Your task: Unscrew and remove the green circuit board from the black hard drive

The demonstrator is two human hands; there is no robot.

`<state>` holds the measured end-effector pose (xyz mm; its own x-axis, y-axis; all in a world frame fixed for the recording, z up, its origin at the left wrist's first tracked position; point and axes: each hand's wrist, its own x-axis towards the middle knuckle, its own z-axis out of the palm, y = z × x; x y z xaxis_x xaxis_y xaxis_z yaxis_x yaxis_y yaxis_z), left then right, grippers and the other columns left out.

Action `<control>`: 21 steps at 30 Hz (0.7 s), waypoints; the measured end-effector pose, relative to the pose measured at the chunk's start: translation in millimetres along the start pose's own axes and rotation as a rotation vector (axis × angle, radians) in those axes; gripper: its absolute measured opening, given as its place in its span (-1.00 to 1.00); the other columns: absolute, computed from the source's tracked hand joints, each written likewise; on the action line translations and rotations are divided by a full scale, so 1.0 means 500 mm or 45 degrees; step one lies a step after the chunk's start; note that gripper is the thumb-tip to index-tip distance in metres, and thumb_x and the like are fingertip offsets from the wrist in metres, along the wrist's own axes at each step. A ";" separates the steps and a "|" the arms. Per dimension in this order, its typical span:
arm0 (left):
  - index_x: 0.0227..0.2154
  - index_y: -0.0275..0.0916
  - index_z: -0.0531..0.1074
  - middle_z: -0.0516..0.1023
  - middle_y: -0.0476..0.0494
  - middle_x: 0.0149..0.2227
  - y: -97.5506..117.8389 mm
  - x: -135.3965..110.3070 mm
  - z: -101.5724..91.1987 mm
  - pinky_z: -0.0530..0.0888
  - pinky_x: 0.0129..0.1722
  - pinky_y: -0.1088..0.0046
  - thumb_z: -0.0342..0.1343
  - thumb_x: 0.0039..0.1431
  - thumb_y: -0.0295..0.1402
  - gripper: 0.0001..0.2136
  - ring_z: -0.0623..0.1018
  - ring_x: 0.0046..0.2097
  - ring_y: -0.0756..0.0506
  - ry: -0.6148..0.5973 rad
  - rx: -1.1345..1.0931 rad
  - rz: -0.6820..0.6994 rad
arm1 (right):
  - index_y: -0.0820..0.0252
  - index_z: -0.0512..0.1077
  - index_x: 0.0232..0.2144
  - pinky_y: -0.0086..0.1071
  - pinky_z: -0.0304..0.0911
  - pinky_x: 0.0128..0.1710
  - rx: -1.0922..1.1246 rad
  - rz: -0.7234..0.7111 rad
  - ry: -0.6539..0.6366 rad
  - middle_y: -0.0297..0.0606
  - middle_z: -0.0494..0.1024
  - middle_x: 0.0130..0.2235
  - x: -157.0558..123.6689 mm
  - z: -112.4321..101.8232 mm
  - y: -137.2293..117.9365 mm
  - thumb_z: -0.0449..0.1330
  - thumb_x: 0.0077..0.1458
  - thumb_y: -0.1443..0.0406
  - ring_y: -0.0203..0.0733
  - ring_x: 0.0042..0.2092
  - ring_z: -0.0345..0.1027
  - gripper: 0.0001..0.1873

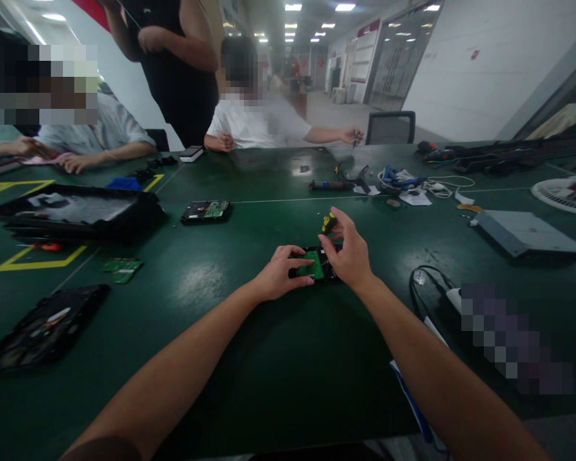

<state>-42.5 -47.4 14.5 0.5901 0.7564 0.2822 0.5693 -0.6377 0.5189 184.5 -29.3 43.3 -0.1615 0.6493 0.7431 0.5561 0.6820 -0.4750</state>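
A small black hard drive with a green circuit board on top lies on the dark green table in front of me. My left hand rests on its left edge, fingers curled against it and holding it down. My right hand hovers over the drive's right side, fingers closed round a screwdriver with a yellow and black handle that points down at the board.
Another drive, loose green boards, a black tray and a black panel lie to the left. A grey box, cables and tools are on the right. Other people sit and stand at the far edge.
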 end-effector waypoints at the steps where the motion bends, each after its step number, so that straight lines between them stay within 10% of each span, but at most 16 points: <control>1: 0.15 -0.06 0.51 0.35 -0.23 0.18 -0.001 0.000 0.000 0.35 0.25 0.00 0.29 0.21 -0.04 -0.52 0.32 0.24 -0.30 -0.004 0.002 -0.004 | -0.09 0.09 0.38 -0.06 0.57 -0.11 -0.007 -0.006 0.008 -0.13 0.43 0.23 0.000 0.000 0.000 0.22 0.26 0.30 -0.02 -0.05 0.54 -0.29; 21: 0.15 -0.01 0.51 0.35 -0.22 0.19 0.002 0.002 -0.004 0.34 0.26 -0.05 0.28 0.21 -0.03 -0.52 0.30 0.25 -0.31 -0.023 -0.026 -0.037 | -0.04 -0.04 0.44 -0.04 0.56 -0.08 -0.040 0.026 0.079 -0.04 0.33 0.21 -0.008 0.008 0.003 0.15 0.27 0.34 -0.04 -0.09 0.50 -0.22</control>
<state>-42.6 -47.2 16.8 0.5840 0.7715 0.2524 0.5746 -0.6125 0.5429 182.7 -29.5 37.7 -0.0997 0.6400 0.7619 0.5839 0.6576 -0.4760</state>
